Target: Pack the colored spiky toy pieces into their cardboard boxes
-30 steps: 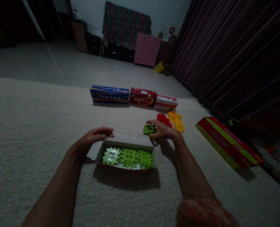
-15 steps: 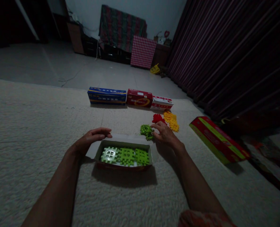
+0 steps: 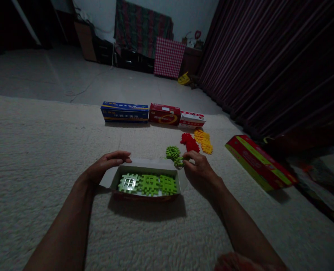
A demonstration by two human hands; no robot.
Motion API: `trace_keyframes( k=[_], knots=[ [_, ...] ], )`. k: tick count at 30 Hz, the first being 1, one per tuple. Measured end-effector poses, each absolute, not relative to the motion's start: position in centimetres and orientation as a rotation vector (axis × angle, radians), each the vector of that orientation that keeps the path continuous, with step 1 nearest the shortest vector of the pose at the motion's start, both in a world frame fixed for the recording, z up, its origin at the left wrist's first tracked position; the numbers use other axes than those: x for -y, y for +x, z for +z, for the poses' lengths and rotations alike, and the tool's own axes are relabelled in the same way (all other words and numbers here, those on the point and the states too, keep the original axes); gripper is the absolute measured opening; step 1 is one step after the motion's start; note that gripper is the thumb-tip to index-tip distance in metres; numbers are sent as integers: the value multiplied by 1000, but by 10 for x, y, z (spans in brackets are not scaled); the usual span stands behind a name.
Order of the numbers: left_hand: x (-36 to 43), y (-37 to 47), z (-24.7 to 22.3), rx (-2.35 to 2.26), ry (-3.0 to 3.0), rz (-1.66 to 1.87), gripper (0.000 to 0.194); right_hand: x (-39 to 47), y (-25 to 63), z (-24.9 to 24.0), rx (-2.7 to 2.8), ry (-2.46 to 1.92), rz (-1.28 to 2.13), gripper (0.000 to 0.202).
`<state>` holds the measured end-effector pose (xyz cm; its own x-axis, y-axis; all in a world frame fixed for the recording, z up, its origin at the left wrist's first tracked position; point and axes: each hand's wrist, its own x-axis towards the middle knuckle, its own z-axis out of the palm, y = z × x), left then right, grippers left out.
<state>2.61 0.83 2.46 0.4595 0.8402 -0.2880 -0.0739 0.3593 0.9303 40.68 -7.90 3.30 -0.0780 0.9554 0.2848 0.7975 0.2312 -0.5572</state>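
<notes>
An opened cardboard box [image 3: 144,198] sits before me with its flaps spread. Inside lie green interlocking building blocks [image 3: 149,184] with window-like cutouts, the leftmost one paler. My left hand [image 3: 106,165] is at the box's back left corner, its fingers and thumb closed about the upright flap. Just off the back right corner, my right hand [image 3: 197,165] pinches a green building block [image 3: 179,162] between thumb and fingers. Behind that block is a small pile of green blocks [image 3: 173,152]. Farther back lie red blocks [image 3: 189,142] and yellow blocks [image 3: 203,141].
A blue box [image 3: 124,113], a dark red box [image 3: 164,114] and a white-and-red box [image 3: 192,119] form a row across the back of the quilted surface [image 3: 48,150]. On the right stands a long red-and-green box [image 3: 260,162] near the dark curtain [image 3: 248,64].
My right hand has shifted slightly down from the green pile, with a green block in its fingers now apart from the pile. More of the red blocks shows. My left hand stays at the flap.
</notes>
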Motion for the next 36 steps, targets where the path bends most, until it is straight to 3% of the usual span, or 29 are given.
trace_keyframes(
  k=[5,12,19,24,30,36],
  knots=[
    [-6,28,29,-942,1073,710,31,82,421,25,1800,-1722,693,18],
    [-6,28,31,-943,1058,699,35,94,426,28,2101,-1783,521,46],
    [-6,27,31,-901,1047,720,37,96,417,32,2076,-1890,414,41],
    [-6,27,30,-885,1069,756,39,103,410,73,1959,-1766,202,40],
    [-7,27,27,-817,1093,777,37,125,339,126,2102,-1397,252,36],
    [-10,28,25,-765,1088,785,38,116,261,114,2351,-1240,364,33]
  ],
)
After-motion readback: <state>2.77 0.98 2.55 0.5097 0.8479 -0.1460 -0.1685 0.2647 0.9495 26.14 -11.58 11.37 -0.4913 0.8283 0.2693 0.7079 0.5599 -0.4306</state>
